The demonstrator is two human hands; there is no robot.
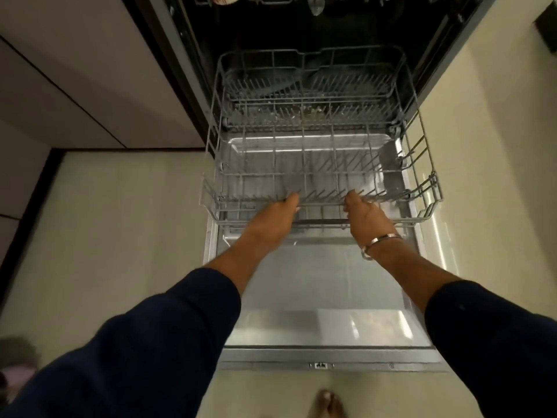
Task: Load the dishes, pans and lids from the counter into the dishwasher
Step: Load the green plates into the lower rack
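Note:
The dishwasher stands open, its steel door (pixel 325 297) folded flat toward me. The grey wire lower rack (pixel 422 176) is partly out over the door and holds no dishes. My left hand (pixel 272 221) grips the rack's front rail, fingers curled over the wire. My right hand (pixel 366 217), with a metal bangle on the wrist, grips the same rail a little to the right. No dishes, pans or lids from the counter are in view. Inside the dark tub, the upper rack edge (pixel 301 1) shows at the top with a few items in it.
Pale cabinet fronts (pixel 75 86) run along the left of the dishwasher. Cream floor tiles (pixel 120 236) lie on both sides of the door. A bare foot (pixel 327 402) stands just in front of the door edge. A blurred pinkish object (pixel 15 369) lies at the bottom left.

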